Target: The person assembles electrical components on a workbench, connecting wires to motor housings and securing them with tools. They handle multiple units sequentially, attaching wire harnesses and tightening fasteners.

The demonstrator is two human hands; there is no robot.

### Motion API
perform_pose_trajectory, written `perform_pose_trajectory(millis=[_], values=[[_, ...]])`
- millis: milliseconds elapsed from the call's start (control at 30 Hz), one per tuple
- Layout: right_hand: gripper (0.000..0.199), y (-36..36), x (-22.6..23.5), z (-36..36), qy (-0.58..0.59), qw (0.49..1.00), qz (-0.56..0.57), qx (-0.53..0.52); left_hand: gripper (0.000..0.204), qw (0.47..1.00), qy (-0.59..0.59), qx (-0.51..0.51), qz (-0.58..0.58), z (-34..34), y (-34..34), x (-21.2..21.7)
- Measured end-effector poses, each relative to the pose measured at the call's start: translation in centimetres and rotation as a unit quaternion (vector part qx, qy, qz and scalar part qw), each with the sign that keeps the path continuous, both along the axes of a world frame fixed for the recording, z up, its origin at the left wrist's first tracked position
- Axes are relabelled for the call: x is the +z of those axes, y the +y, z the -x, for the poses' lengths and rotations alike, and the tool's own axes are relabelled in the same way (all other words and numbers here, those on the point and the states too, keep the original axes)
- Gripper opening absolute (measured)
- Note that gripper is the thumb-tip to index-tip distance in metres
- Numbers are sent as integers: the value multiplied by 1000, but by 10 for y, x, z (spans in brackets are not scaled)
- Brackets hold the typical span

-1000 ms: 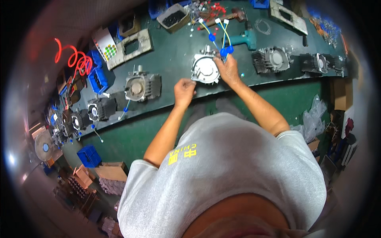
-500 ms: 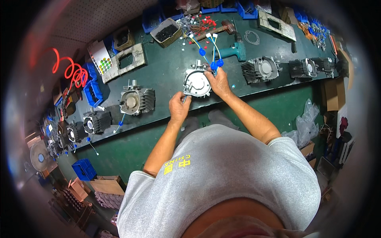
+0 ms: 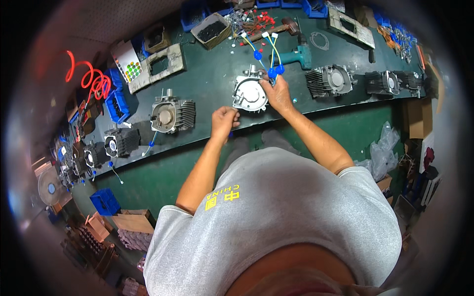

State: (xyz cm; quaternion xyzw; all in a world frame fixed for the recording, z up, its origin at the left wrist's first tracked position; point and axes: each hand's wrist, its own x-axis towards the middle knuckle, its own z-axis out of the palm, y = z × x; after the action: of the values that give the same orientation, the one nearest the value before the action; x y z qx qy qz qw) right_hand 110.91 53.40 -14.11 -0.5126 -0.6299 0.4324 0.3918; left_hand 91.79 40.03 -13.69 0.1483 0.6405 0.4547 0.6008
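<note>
In front of me on the bench sits a round-faced silver metal engine housing (image 3: 250, 93) with fins and a post at its top. My right hand (image 3: 279, 93) is at its right side, closed round several blue-and-yellow wires (image 3: 273, 52) with blue beads and white plugs, which fan out away from me. The thumb lies at the housing's edge. My left hand (image 3: 223, 122) is closed in a pinch at the housing's lower left. A blue bead (image 3: 230, 134) shows just under it; the wire in the fingers is mostly hidden.
A finned housing (image 3: 168, 116) stands left, another (image 3: 332, 80) right, with several more along the bench. Beyond lie a teal power drill (image 3: 296, 58), a hammer (image 3: 276, 29), a box of black parts (image 3: 211, 32) and blue bins (image 3: 117, 106). A red coiled hose (image 3: 89, 81) hangs at left.
My left hand has shifted slightly at the housing's lower left, and a blue bead now shows beneath it. My right hand keeps its hold on the wires. The whole view has shifted a little.
</note>
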Motion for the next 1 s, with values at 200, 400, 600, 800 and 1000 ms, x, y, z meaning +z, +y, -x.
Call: perform_pose_trajectory(millis=[200,400,600,800,1000], values=[[25,0,1,3,0,1000,-8,0,13,993,-118,-17,0,13,0,-13],[25,0,-5,1,-6,1000,-5,-3,19,907,379,-80,-167,-7,-4,-4],[26,1,3,0,6,1000,24,6,12,997,23,-60,-50,5,1,-17],[34,17,29,-31,55,991,122,9,11,995,49,-65,-58,7,-1,-21],[34,24,86,-76,362,857,363,53,13,990,96,-89,-43,14,-3,-6]])
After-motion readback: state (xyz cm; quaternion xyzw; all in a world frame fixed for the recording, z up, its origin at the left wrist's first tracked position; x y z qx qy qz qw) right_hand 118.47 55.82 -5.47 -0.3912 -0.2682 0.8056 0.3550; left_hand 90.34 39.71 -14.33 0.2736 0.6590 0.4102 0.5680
